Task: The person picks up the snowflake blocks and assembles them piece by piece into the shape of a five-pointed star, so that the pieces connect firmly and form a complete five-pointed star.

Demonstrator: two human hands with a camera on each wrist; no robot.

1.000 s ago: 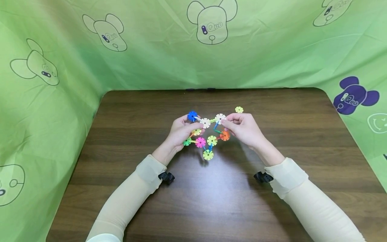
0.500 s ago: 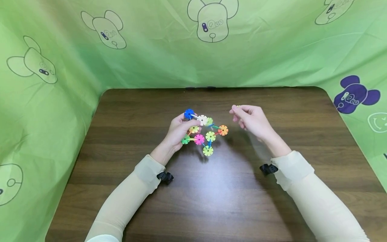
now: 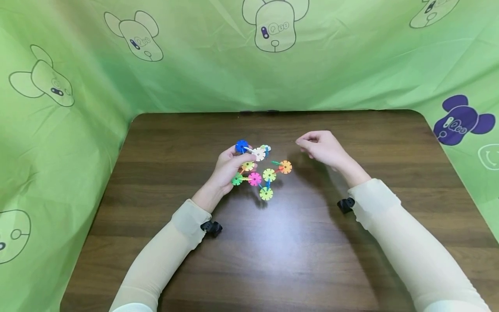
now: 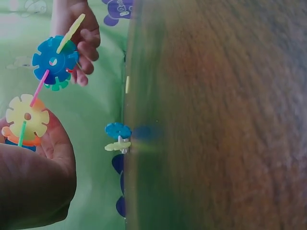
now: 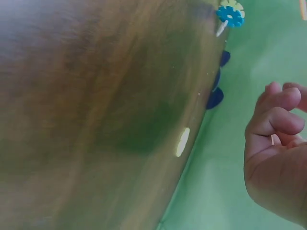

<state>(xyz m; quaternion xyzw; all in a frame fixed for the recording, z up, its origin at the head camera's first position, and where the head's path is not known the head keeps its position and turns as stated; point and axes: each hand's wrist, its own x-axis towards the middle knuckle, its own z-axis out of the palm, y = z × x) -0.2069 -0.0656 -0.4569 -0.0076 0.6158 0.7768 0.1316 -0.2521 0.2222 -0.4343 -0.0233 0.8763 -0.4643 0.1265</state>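
Note:
In the head view my left hand (image 3: 230, 168) pinches a chain of slotted snowflake discs, its thumb at a white disc (image 3: 258, 154). A blue disc (image 3: 241, 146) stands by the fingertips, with a pink disc (image 3: 254, 179) and several yellow and green ones below. An orange disc (image 3: 285, 167) ends one side, a short green disc edge beside it. My right hand (image 3: 323, 149) hovers right of the chain, apart from it, fingers loosely curled. Nothing shows between those fingers. A loose yellow disc (image 5: 183, 142) lies on the table in the right wrist view, hidden behind the right hand in the head view.
The brown wooden table (image 3: 249, 260) spreads under both arms. A green printed curtain (image 3: 202, 65) stands along its back edge and both sides. In the left wrist view a blue disc (image 4: 117, 130) joined to a yellowish one shows at the table's edge.
The right hand has let go of the white disc at the chain's right end and moved right and up, covering the loose yellow disc. That end has swung left, away from the orange disc's side.

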